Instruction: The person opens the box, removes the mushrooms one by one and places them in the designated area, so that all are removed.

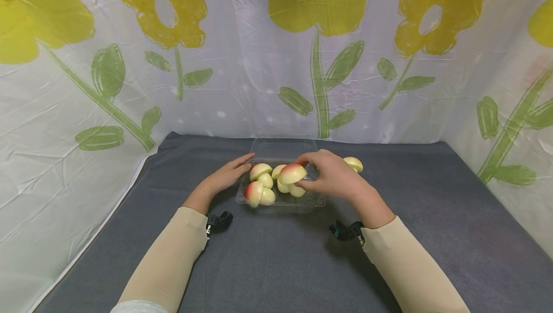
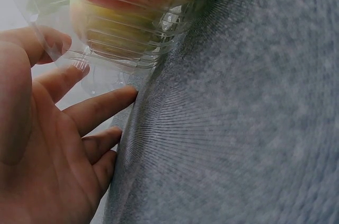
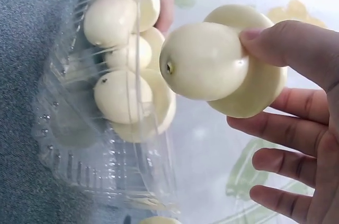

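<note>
R hand clamped on one toy mushroom: thumb pressed near the cap/stem joint, index + middle fingers on the far side of the cap, ring + little fingers free and apart. Cap is red fading to pale yellow, stem pale w/ small dark mark at its end, pointing down toward the box. Loc of held pc: above the R-center part of the clear plastic box, approx over the rim per R wrist cam. L hand not gripping: fingers spread apart, tips at the box's L wall; wrist cam shows a couple of them overlapping the clear plastic, can't tell exact contact. Box sits on the dark gray cloth, hinged lid open at the back. Inside, 3 more mushrooms, all pale w/ similar caps: back-left mushroom, cap up-left, stem toward lower R; front-left mushroom, on its side, red part of cap to L, stem to R; middle mushroom, partly hidden behind the held one. R end of box interior has no clear view from head cam b/c hand blocks it. Outside mushroom is on the cloth R of the box, just past the R hand, partly covered by it. Beige sleeves on both arms, black wrist straps at cuffs. Bkgd: white curtain w/ yellow flowers + green leaves.
</note>
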`<action>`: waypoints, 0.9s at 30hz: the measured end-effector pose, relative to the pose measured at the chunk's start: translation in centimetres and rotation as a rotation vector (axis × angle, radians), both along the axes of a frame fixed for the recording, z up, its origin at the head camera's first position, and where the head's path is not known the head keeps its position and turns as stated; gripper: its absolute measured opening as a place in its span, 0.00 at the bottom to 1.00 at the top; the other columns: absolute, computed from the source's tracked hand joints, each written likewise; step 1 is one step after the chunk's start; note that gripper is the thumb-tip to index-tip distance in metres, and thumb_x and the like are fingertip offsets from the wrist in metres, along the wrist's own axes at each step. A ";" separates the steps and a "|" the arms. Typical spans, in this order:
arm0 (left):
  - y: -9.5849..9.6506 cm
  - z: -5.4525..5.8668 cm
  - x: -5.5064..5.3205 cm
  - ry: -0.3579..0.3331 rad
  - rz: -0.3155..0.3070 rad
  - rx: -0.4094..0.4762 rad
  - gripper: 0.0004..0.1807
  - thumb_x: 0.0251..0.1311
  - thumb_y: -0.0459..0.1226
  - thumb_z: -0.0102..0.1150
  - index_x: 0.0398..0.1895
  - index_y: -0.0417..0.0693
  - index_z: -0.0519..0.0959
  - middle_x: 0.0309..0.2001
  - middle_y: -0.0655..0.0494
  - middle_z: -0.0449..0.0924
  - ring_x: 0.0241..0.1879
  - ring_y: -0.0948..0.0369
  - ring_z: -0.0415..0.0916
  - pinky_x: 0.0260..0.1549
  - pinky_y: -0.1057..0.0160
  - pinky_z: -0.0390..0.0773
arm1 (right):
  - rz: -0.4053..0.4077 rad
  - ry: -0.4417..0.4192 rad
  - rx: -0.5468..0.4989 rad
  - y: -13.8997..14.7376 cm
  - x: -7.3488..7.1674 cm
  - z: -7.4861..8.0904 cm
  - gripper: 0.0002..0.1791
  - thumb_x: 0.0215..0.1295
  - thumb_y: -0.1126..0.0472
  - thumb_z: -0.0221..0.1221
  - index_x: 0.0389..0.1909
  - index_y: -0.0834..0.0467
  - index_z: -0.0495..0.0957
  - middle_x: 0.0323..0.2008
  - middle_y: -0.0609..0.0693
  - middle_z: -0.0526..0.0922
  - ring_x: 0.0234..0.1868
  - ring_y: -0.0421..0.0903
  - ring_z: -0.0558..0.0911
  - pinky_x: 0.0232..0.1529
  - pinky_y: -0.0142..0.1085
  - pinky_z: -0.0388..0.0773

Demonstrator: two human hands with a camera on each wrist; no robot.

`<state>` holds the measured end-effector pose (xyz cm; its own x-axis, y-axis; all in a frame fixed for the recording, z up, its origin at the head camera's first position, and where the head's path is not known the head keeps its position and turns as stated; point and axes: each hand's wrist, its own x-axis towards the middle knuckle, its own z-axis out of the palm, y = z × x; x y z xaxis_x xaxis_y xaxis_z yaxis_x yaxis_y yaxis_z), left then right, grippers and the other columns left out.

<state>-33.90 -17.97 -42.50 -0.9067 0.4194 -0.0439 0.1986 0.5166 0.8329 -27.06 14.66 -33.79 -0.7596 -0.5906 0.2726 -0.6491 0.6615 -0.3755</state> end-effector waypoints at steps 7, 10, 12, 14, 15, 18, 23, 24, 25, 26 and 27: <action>-0.1 -0.5 -0.4 0.003 0.003 -0.002 0.32 0.83 0.52 0.39 0.84 0.55 0.53 0.81 0.47 0.49 0.80 0.45 0.44 0.73 0.36 0.50 | -0.028 -0.019 -0.021 0.6 0.2 0.6 0.22 0.62 0.50 0.72 0.55 0.51 0.84 0.45 0.41 0.83 0.44 0.44 0.76 0.41 0.42 0.74; -0.1 -0.4 -0.4 0.005 0.005 -0.005 0.32 0.83 0.52 0.39 0.84 0.56 0.53 0.81 0.47 0.49 0.80 0.45 0.44 0.73 0.36 0.51 | -0.037 -0.017 -0.026 0.9 0.3 0.8 0.21 0.63 0.50 0.72 0.55 0.51 0.84 0.44 0.41 0.83 0.42 0.44 0.75 0.39 0.42 0.73; 0.0 -0.3 -0.3 0.005 0.005 -0.008 0.32 0.83 0.51 0.39 0.84 0.55 0.53 0.81 0.47 0.49 0.80 0.45 0.44 0.73 0.36 0.51 | -0.047 -0.014 -0.029 1.1 0.3 1.0 0.21 0.63 0.50 0.71 0.55 0.50 0.84 0.43 0.42 0.82 0.42 0.44 0.75 0.39 0.42 0.74; 0.0 -0.2 -0.3 0.005 0.004 -0.012 0.32 0.83 0.51 0.39 0.84 0.54 0.53 0.81 0.46 0.49 0.80 0.45 0.44 0.73 0.37 0.51 | -0.064 -0.013 -0.030 1.3 0.4 1.2 0.21 0.63 0.49 0.71 0.55 0.50 0.84 0.42 0.42 0.82 0.42 0.44 0.75 0.39 0.43 0.74; 0.1 -0.2 -0.3 0.005 0.002 -0.015 0.32 0.83 0.51 0.39 0.84 0.54 0.53 0.81 0.46 0.49 0.80 0.45 0.44 0.73 0.37 0.51 | -0.073 -0.016 -0.033 1.4 0.4 1.2 0.21 0.63 0.48 0.71 0.55 0.49 0.84 0.42 0.42 0.82 0.43 0.44 0.75 0.40 0.43 0.75; 0.1 -0.3 -0.3 0.006 0.000 -0.016 0.32 0.83 0.50 0.39 0.84 0.53 0.52 0.81 0.46 0.49 0.80 0.44 0.43 0.73 0.37 0.51 | -0.096 -0.028 -0.048 1.8 0.4 1.4 0.21 0.64 0.46 0.70 0.55 0.48 0.84 0.43 0.42 0.82 0.45 0.45 0.76 0.43 0.45 0.76; 0.0 -0.3 -0.3 0.002 -0.003 -0.006 0.32 0.83 0.51 0.39 0.84 0.53 0.52 0.81 0.45 0.48 0.80 0.44 0.43 0.73 0.36 0.51 | -0.113 -0.056 -0.085 2.4 0.3 1.9 0.21 0.66 0.46 0.69 0.56 0.49 0.84 0.47 0.44 0.82 0.49 0.48 0.76 0.48 0.48 0.76; 0.0 -0.3 -0.3 0.000 -0.003 -0.004 0.32 0.83 0.51 0.39 0.84 0.54 0.52 0.81 0.46 0.48 0.80 0.44 0.43 0.73 0.36 0.51 | -0.118 -0.062 -0.091 2.5 0.3 2.0 0.21 0.66 0.45 0.69 0.56 0.50 0.84 0.47 0.44 0.82 0.50 0.48 0.76 0.49 0.49 0.75; 0.0 -0.4 -0.3 0.000 -0.005 -0.003 0.32 0.83 0.51 0.39 0.84 0.53 0.52 0.81 0.46 0.48 0.80 0.44 0.43 0.73 0.36 0.51 | -0.121 -0.067 -0.096 2.6 0.3 2.1 0.22 0.66 0.45 0.69 0.56 0.50 0.84 0.48 0.45 0.82 0.50 0.49 0.76 0.49 0.49 0.75; 0.0 -0.4 -0.3 0.000 -0.006 -0.002 0.32 0.83 0.52 0.39 0.84 0.54 0.52 0.81 0.45 0.48 0.80 0.44 0.43 0.73 0.36 0.51 | -0.123 -0.072 -0.098 2.7 0.3 2.3 0.22 0.66 0.45 0.69 0.56 0.51 0.83 0.48 0.46 0.82 0.50 0.50 0.76 0.49 0.49 0.75; 0.0 -0.4 -0.3 0.000 -0.008 -0.001 0.32 0.83 0.52 0.39 0.84 0.53 0.52 0.81 0.45 0.48 0.80 0.44 0.43 0.73 0.36 0.51 | -0.124 -0.076 -0.103 2.8 0.2 2.4 0.22 0.66 0.46 0.69 0.56 0.51 0.83 0.49 0.47 0.83 0.50 0.51 0.76 0.49 0.50 0.74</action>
<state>-34.20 -18.01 -42.91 -0.9035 0.4261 -0.0447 0.2022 0.5160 0.8324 -26.81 17.48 -31.41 -0.8456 -0.4629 0.2659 -0.5320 0.6901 -0.4906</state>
